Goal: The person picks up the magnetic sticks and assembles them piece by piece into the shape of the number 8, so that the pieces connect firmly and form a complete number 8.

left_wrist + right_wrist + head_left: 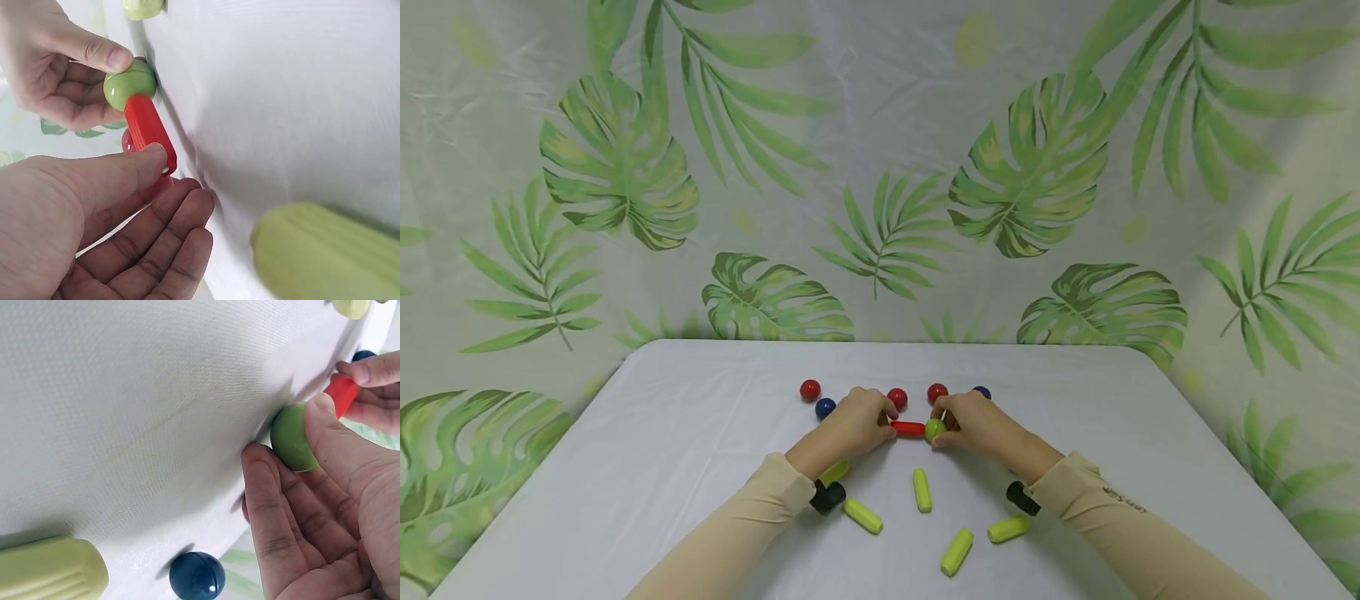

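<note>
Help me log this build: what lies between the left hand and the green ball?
The red rod lies there: the left hand pinches one end; the other meets the green ball. The head and left wrist views show it.

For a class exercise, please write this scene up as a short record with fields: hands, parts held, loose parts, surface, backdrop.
Left grip: pinches one end of the red rod
Right grip: holds the green ball
Contact: ball meets rod's other end; whether locked together, cannot tell
Loose balls: three red balls, two blue balls, mostly beyond the hands
Loose rods: five yellow-green rods, nearer the person
Surface: white-covered table
Backdrop: leaf-patterned sheet
</note>
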Demonstrator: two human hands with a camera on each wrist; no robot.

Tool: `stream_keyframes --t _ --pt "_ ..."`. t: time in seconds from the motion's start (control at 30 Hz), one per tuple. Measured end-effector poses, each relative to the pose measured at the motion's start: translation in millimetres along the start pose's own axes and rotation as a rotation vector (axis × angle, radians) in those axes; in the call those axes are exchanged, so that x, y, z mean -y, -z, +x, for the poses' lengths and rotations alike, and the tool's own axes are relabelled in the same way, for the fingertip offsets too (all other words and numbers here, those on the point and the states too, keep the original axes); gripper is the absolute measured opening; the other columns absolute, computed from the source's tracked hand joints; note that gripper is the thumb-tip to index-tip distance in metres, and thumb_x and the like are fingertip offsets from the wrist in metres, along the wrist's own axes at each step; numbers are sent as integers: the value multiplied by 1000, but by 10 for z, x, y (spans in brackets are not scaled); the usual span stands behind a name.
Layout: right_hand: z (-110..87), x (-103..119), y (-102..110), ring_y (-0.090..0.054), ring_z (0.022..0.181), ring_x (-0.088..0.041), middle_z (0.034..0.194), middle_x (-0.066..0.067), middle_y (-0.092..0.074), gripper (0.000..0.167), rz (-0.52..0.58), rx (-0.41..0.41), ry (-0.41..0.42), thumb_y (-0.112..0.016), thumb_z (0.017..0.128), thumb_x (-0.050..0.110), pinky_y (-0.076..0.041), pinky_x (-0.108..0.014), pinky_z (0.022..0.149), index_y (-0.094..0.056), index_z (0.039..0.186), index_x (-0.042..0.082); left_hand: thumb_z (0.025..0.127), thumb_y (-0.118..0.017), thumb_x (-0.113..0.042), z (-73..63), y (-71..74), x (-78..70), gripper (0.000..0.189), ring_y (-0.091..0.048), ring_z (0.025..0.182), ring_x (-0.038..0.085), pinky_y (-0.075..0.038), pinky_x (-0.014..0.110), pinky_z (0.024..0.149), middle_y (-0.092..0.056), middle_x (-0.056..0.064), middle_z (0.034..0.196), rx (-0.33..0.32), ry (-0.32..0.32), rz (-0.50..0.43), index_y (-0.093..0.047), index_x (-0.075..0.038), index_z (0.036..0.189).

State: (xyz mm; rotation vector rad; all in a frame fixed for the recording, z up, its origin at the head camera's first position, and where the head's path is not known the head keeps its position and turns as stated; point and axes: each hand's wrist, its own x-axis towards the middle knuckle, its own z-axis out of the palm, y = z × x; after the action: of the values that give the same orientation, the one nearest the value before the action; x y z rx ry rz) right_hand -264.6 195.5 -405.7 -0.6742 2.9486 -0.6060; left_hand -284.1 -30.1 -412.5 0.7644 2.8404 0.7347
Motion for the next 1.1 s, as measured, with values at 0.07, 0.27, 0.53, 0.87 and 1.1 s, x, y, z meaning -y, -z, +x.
stream_keyframes --t 0.07,0.27,0.53,0.87,1.1 --pt "-1 2 -1 -56 71 -6 79 0 -69 26 -2 1 -3 -91 85 15 -48 -21 65 -73 102 6 96 -80 -11 -10 25 7 23 -59 76 13 -52 26 72 -72 2 85 -1 -3 1 -80 -3 118" --pt "-4 10 -3 -56 72 -8 79 0 -67 27 -15 4 -18 -91 85 15 -48 -22 66 -74 103 6 96 -79 -8 -26 131 37 19 -60 75 13 -53 25 70 -73 2 84 -19 -35 16 -81 -4 115" --pt "-20 17 -6 -55 72 -8 79 1 -67 26 -22 4 -23 -91 86 15 -48 -21 66 -73 103 6 94 -81 -6 -66 340 71 18 -65 80 15 -56 29 73 -77 6 89 -71 -52 15 -80 -1 112" --pt "-21 19 -17 -54 72 -8 79 1 -67 27 -26 -1 -17 -92 84 14 -48 -21 66 -73 102 7 96 -75 -1 -97 608 266 17 -70 90 18 -60 34 84 -77 8 97 -131 -85 43 -79 -3 112" --pt "-22 17 -16 -55 72 -8 80 1 -67 28 -24 -2 -8 -92 85 15 -48 -21 67 -73 103 7 98 -74 -4 -110 737 422 20 -73 99 22 -60 40 92 -78 9 105 -143 -51 17 -78 -6 118"
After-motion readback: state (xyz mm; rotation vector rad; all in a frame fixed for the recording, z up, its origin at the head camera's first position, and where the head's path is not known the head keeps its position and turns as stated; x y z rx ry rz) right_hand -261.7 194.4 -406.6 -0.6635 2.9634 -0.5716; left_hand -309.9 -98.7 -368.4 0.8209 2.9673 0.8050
